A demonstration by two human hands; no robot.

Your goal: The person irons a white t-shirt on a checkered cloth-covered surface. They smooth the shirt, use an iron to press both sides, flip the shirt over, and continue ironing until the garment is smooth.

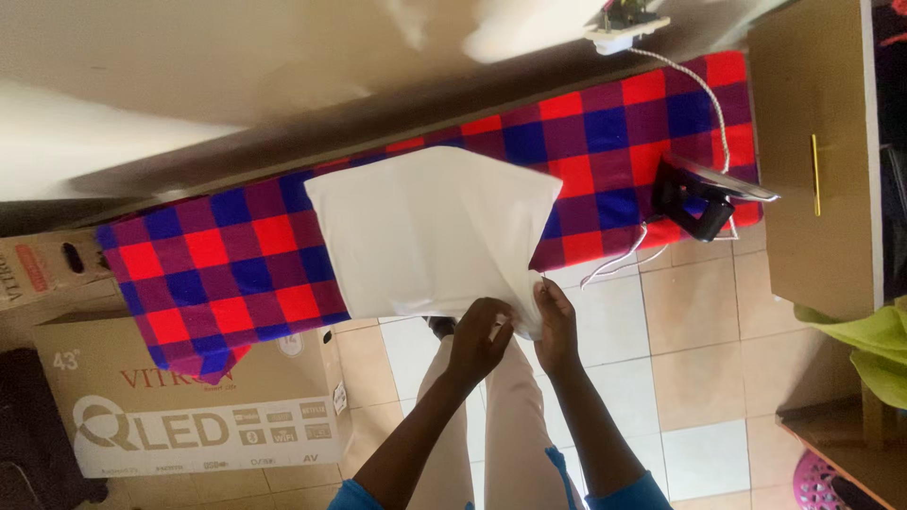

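A white cloth [430,231] lies spread over an ironing board covered in red, blue and purple checks [217,255]. Its near edge hangs off the board's front side. My left hand [477,340] grips that hanging edge from below. My right hand [556,321] pinches the same edge just to the right, at the cloth's corner. Both hands sit close together in front of the board. A black iron [704,203] rests on the board's right end, its cord [713,104] running up to a white socket [624,33].
A large cardboard box [203,406] stands on the tiled floor [699,368] at the left, under the board. A wooden cabinet [817,151] stands at the right. Green fabric [874,349] lies at the right edge. My legs are below me.
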